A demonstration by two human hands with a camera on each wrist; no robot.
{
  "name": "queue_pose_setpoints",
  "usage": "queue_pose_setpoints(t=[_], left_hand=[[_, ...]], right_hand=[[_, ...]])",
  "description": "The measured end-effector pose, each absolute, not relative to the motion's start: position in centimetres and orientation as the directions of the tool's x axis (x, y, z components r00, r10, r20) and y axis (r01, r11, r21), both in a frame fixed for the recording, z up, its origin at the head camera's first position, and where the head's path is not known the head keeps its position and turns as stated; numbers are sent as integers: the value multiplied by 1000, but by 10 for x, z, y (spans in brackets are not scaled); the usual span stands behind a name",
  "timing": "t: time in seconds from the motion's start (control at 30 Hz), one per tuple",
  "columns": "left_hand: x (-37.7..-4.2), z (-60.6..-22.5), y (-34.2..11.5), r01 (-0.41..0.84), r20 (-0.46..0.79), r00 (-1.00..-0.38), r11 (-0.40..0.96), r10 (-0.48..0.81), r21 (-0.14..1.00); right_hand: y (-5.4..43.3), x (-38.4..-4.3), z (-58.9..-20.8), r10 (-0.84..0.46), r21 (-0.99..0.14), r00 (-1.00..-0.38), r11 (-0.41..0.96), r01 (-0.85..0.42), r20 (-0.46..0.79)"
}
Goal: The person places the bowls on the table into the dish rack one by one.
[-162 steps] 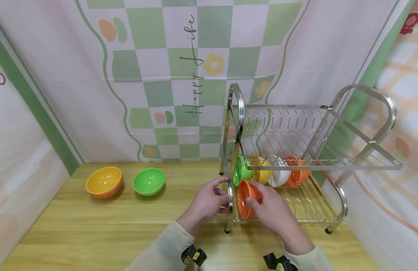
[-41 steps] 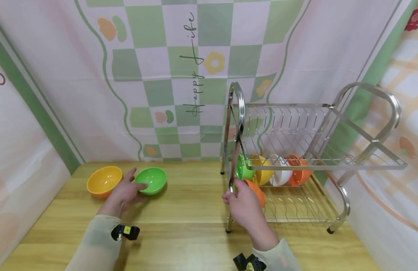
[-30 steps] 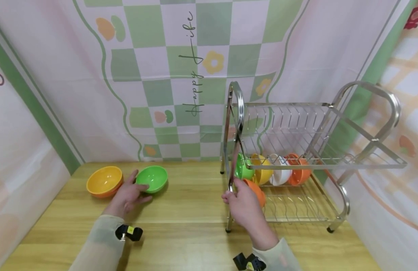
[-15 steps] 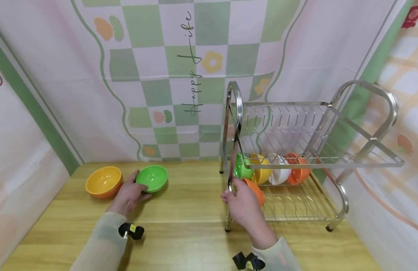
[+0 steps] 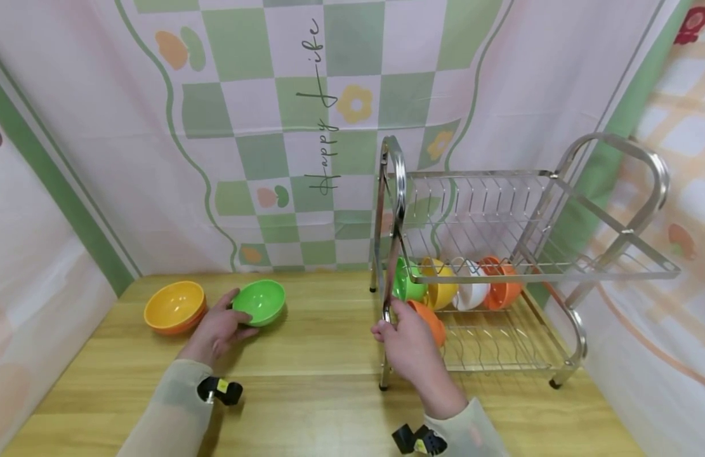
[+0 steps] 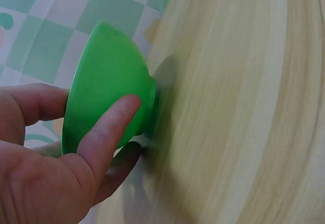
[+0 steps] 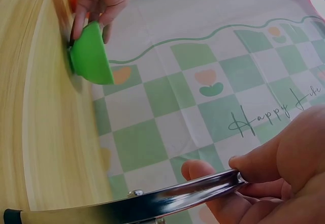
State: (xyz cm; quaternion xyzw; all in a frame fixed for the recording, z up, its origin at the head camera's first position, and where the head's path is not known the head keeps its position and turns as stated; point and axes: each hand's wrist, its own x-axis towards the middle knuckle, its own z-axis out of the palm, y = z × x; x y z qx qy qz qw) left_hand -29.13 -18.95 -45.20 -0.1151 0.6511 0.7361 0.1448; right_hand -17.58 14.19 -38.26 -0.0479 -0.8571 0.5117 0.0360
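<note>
My left hand (image 5: 217, 329) pinches the near left side of a green bowl (image 5: 262, 302) in the head view. In the left wrist view the thumb presses the outside of this bowl (image 6: 104, 76), while other fingers reach to its rim and underside. Its foot is at or very close to the tabletop. My right hand (image 5: 414, 346) grips the left front post of a two-tier metal dish rack (image 5: 399, 184). The right wrist view shows thumb and fingers around the shiny post (image 7: 177, 196). Just behind that hand, an orange bowl (image 5: 431, 325) stands tilted in the lower tier, partly hidden.
A yellow bowl (image 5: 175, 303) sits stacked on an orange bowl (image 5: 183, 326), left of my left hand. In the rack's lower back row stand a green bowl (image 5: 408, 280), a yellow bowl (image 5: 441, 291), a white bowl (image 5: 472, 292) and an orange bowl (image 5: 503, 289).
Since the earliest frame, my left hand has gone from the rack post to the green bowl. My right hand let go of the orange bowl and took the post. The green bowl shifted slightly right.
</note>
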Motion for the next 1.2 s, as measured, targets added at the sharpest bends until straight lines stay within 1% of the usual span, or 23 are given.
queue_pose_setpoints(t=[0.33,0.77,1.0,1.2], left_hand=[[-282,-440,-185,-348,-335,-935,-121,115,930],[-262,-414,-174,-273,-249,-947,-102,203,957],[-247,-406,-168,-254,-207,-940,-152,270,955],[-235,-400,-162,-253,-201,-935,-153,291,955]], right_hand=[[141,-176,-383,115,-892,-993,450,52,0],[142,-175,-382,116,-895,-993,442,53,-2],[142,-175,-382,118,-885,-993,462,55,1],[142,-175,-383,120,-886,-993,461,57,-2]])
